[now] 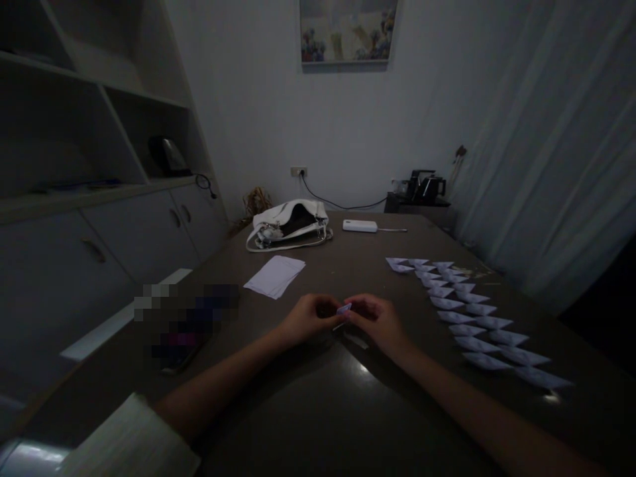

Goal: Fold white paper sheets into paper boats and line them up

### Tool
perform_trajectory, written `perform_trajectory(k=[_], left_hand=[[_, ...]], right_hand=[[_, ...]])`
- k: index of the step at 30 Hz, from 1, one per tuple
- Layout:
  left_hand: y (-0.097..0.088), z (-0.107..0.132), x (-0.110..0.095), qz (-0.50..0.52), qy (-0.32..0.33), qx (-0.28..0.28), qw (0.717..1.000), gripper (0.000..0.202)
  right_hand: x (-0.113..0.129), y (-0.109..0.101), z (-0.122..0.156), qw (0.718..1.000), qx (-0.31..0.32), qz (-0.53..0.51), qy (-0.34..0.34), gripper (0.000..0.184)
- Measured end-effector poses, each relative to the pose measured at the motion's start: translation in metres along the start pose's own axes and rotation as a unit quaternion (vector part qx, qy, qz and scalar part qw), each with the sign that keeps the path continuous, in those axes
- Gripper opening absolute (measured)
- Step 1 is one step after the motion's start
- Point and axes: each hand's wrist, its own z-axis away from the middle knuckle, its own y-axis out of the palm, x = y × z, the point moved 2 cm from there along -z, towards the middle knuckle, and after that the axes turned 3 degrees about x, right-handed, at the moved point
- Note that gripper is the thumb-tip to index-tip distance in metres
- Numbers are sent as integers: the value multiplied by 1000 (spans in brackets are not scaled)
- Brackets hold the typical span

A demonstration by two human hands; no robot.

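My left hand point(309, 317) and my right hand point(378, 319) meet over the dark table point(318, 397), fingers pinched together on a small folded piece of white paper point(344, 309) between them. A stack of white paper sheets point(275, 275) lies just beyond my left hand. To the right, several folded paper boats point(472, 318) sit in two rows running away from me.
A white handbag point(289, 225) and a white power bank with cable point(360, 226) lie at the table's far end. A blurred dark object point(186, 318) rests at the left. Cabinets and shelves point(99, 199) line the left wall, a curtain point(556, 165) the right.
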Motion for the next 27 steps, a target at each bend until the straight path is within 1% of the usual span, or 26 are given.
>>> perform_trajectory(k=[4,9,13,18,27], left_hand=[[0,-1,2,21,-9,1,1000,39],[1,-1,2,102,-24,8,994,38],[2,-2,4,139,-27,12,990,36],[2,-3,5,147,-23,11,989,35],[2,-1,0,156,-26,15,987,34]], right_hand=[[1,0,0,1000,1,-4,5,29],[0,0,1,1000,2,-2,4,30],[-1,0,0,1000,10,-9,11,29],[0,0,0,1000,16,-20,18,29],[4,1,0,999,19,-15,24,29]])
